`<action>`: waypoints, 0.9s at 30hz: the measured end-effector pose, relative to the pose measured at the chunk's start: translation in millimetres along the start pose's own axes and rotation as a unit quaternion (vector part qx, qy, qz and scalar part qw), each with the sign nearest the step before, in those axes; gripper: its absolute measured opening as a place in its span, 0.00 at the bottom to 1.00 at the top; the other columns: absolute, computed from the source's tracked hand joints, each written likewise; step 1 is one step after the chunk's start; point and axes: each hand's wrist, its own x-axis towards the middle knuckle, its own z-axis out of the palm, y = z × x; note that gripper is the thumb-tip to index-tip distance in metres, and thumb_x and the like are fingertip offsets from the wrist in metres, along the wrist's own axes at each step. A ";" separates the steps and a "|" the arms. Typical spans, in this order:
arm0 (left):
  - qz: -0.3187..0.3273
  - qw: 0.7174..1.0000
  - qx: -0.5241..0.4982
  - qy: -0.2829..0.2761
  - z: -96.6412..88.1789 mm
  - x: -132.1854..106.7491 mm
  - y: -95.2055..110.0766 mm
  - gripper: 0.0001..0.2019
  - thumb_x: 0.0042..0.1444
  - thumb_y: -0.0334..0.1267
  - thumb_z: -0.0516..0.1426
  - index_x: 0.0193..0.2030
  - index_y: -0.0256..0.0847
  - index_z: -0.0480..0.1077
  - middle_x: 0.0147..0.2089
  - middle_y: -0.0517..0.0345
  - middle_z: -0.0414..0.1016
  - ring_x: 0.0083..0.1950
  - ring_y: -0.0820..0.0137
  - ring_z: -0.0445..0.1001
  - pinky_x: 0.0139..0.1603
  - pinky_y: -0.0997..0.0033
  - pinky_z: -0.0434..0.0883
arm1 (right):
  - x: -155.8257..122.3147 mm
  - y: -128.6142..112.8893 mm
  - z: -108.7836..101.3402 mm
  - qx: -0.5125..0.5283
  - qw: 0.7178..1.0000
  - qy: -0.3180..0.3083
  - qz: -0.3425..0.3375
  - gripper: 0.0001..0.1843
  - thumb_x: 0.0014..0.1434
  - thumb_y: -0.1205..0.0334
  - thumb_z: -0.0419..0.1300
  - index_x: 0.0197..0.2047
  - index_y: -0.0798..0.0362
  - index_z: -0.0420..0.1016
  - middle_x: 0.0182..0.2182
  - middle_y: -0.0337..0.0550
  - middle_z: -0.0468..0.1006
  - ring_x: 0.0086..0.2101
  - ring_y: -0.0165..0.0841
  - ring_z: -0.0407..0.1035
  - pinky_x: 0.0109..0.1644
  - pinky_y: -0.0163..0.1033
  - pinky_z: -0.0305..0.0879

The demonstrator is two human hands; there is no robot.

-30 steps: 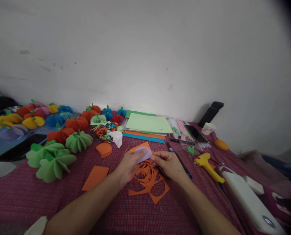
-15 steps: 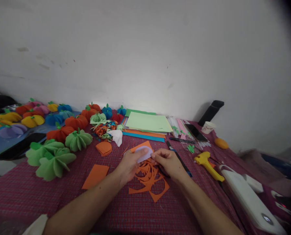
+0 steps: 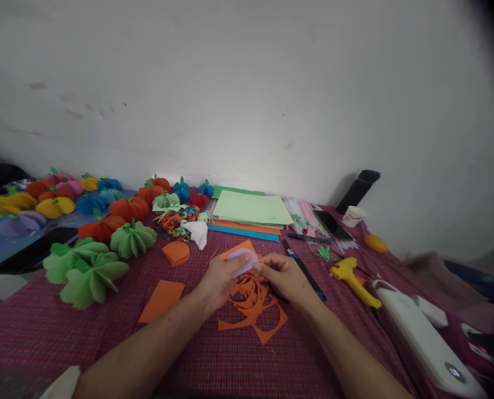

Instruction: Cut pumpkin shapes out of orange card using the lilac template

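My left hand (image 3: 220, 285) grips a lavender paper circle (image 3: 247, 256) laid over orange paper (image 3: 242, 246), its thumb pressing on top. At the right rim of the circle, the fingers of my right hand (image 3: 282, 277) are pinched together on the paper edge. A dark handle, perhaps of scissors (image 3: 278, 292), shows partly under my right hand; whether that hand touches it, I cannot tell. Curled orange paper offcuts (image 3: 253, 302) lie below both hands. To the left are a stack of rounded orange cutouts (image 3: 176, 252) and a stack of orange rectangles (image 3: 162, 301).
Green paper pumpkins (image 3: 92, 277) and others in several colours fill the left side. Paper sheets (image 3: 253, 208) are stacked at the back. On the right lie a utility knife (image 3: 307, 271), a yellow glue gun (image 3: 355, 282), a phone (image 3: 333, 225), a paper cup (image 3: 354, 216) and a white power bank (image 3: 427, 338).
My right fingertips have shifted slightly left along the paper edge. My left hand keeps its grip on the lavender circle and the orange paper; the table items look unchanged.
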 end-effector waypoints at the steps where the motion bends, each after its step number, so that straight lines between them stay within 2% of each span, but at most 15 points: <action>1: -0.009 1.000 -0.015 0.003 -0.5 0.6 0.3 0.12 0.39 0.38 0.64 0.28 0.32 0.72 0.28 0.52 0.75 0.28 0.70 0.72 0.32 0.72 0.67 | -0.1 0.6 -0.3 0.012 1.000 -0.014 0.001 0.11 0.47 0.55 0.63 0.27 0.55 0.73 0.23 0.37 0.74 0.23 0.26 0.66 0.30 0.32 0.61; 4: -0.028 0.999 -0.046 0.010 -1.0 2.3 0.9 0.12 0.38 0.36 0.65 0.30 0.32 0.72 0.30 0.53 0.75 0.30 0.71 0.71 0.30 0.75 0.66 | -0.1 3.6 -2.1 0.019 0.999 -0.027 -0.002 0.12 0.45 0.56 0.65 0.31 0.55 0.73 0.27 0.38 0.75 0.27 0.28 0.68 0.33 0.33 0.64; 11: -0.035 0.998 -0.044 0.017 1.5 1.6 0.3 0.11 0.39 0.35 0.64 0.30 0.32 0.71 0.28 0.54 0.74 0.27 0.73 0.70 0.26 0.76 0.64 | 1.4 9.7 -6.3 0.009 1.000 -0.013 -0.016 0.11 0.47 0.56 0.64 0.30 0.55 0.74 0.26 0.38 0.75 0.26 0.27 0.67 0.32 0.32 0.63; 21: -0.022 0.999 -0.037 -0.001 -3.1 4.2 -4.6 0.12 0.39 0.37 0.64 0.31 0.32 0.73 0.30 0.53 0.75 0.30 0.72 0.71 0.31 0.74 0.66 | 0.2 4.2 -6.1 -0.003 1.000 -0.012 -0.012 0.10 0.48 0.57 0.64 0.27 0.56 0.74 0.21 0.35 0.72 0.22 0.24 0.63 0.27 0.29 0.58; 27: -0.022 0.999 -0.032 -0.002 3.3 -1.8 2.2 0.12 0.38 0.37 0.65 0.29 0.31 0.74 0.29 0.50 0.76 0.29 0.69 0.72 0.34 0.70 0.68 | -0.8 -3.0 -7.9 0.030 0.999 -0.014 0.030 0.11 0.48 0.55 0.63 0.29 0.56 0.75 0.23 0.37 0.74 0.23 0.25 0.64 0.29 0.31 0.60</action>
